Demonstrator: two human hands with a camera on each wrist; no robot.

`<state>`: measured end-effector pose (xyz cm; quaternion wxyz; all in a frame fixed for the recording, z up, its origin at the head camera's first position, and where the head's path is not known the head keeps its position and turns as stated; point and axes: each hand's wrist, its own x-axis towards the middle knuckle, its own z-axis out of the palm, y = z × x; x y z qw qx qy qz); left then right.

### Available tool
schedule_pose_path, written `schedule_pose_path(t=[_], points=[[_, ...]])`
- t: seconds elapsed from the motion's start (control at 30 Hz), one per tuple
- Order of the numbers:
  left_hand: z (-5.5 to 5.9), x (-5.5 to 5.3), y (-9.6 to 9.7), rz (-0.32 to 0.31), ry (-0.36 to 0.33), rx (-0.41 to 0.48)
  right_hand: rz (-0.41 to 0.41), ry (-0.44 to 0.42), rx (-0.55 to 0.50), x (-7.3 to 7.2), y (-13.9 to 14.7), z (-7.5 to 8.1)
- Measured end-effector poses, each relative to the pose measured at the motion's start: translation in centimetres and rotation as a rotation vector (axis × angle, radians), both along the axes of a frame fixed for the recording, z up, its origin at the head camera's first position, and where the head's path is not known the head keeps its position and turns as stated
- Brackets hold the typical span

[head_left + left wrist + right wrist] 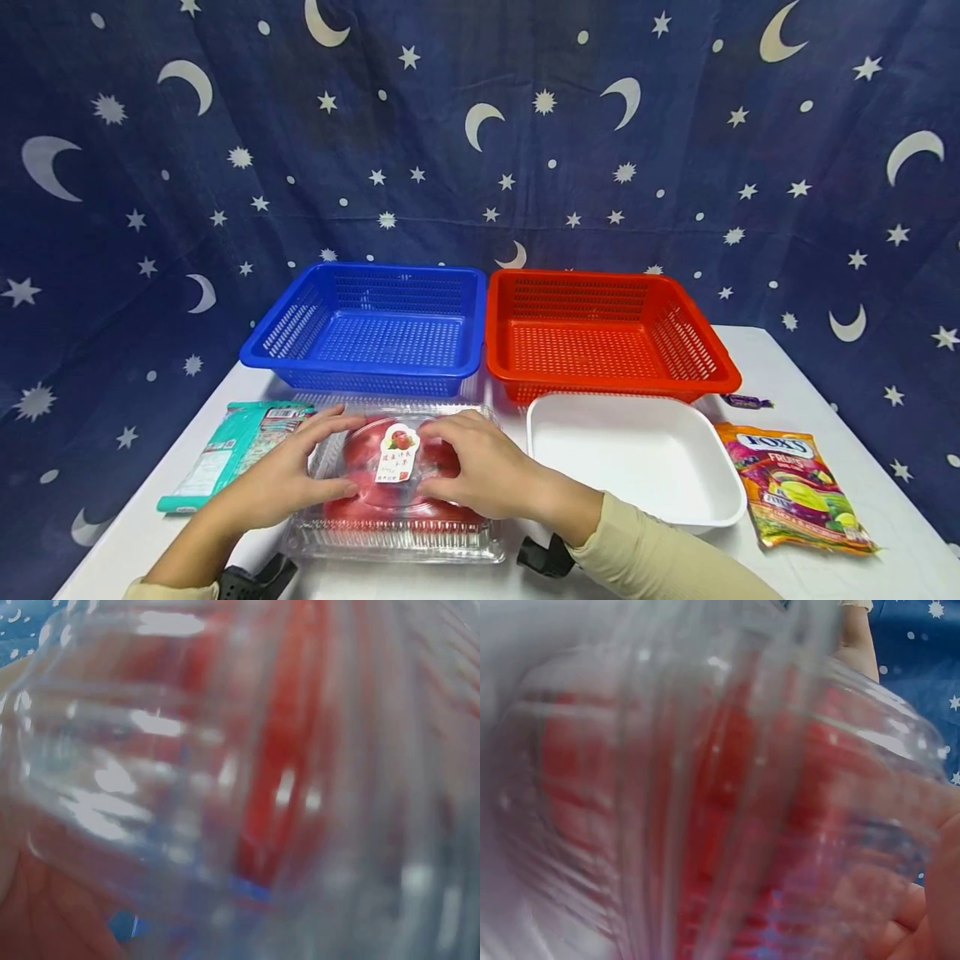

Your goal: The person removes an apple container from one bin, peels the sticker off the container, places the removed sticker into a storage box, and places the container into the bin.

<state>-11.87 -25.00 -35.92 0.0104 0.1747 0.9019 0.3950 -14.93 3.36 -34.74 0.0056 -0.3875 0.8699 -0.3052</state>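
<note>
A clear plastic clamshell box (405, 533) holding red fruit (367, 512) sits near the front of the table. Its lid carries a white label (395, 454) with a fruit picture and handwriting. My left hand (300, 475) holds the lid from the left, finger and thumb curved over its top. From the right, my right hand (487, 471) grips it the same way, across from the left. In the left wrist view the ribbed plastic wall (285, 772) fills most of the picture, blurred; the right wrist view likewise shows the wall (727, 765) close up.
Behind stand a blue basket (363, 371) and a red basket (607, 387), side by side. A white tub (637, 458) is right of the box, beside an orange candy bag (798, 492). A small purple-wrapped sweet (746, 402) lies near the red basket. Left lies a teal packet (217, 462).
</note>
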Motion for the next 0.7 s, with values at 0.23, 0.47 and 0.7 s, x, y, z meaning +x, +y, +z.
schedule_pose_path(t=[0.23, 0.47, 0.7], points=[[-0.1, 0.0, -0.1, -0.007, 0.001, 0.000, -0.011, 0.015, 0.052, -0.2, -0.8, -0.2], [-0.1, -0.1, 0.0, -0.014, 0.010, 0.000, -0.011, 0.029, 0.077, -0.3, -1.3, -0.5], [-0.2, -0.1, -0.1, -0.015, 0.008, 0.002, -0.030, 0.051, 0.081, -0.1, -1.6, -0.8]])
